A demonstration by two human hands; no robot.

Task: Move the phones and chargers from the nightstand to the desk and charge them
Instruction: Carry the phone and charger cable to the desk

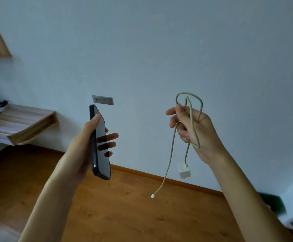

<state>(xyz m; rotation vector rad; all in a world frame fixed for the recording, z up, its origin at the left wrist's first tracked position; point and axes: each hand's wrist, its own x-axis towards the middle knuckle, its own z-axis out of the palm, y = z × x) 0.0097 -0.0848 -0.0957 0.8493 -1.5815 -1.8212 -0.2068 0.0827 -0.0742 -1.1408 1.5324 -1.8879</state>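
1. Left hand (88,137): thumb along near edge, fingertips (113,136) wrapped round far edge, gripping black phone (101,147) upright in mid-air, screen dark, facing right.
2. Right hand (192,130): fingers curled round loops of beige charger cable (190,102), held up in the air.
3. Cable loops stick up above the fist; two strands hang below it.
4. White charger plug (183,170) dangles on the shorter strand, just below the hand.
5. White connector tip (152,196) hangs lowest on the longer strand, touching nothing.
6. Phone and cable well apart, both over wooden floor (124,215).
7. Wall outlet (102,100) just above phone's top.
8. Wooden desk (20,123) on left wall, dark items on its far left end, blurred.
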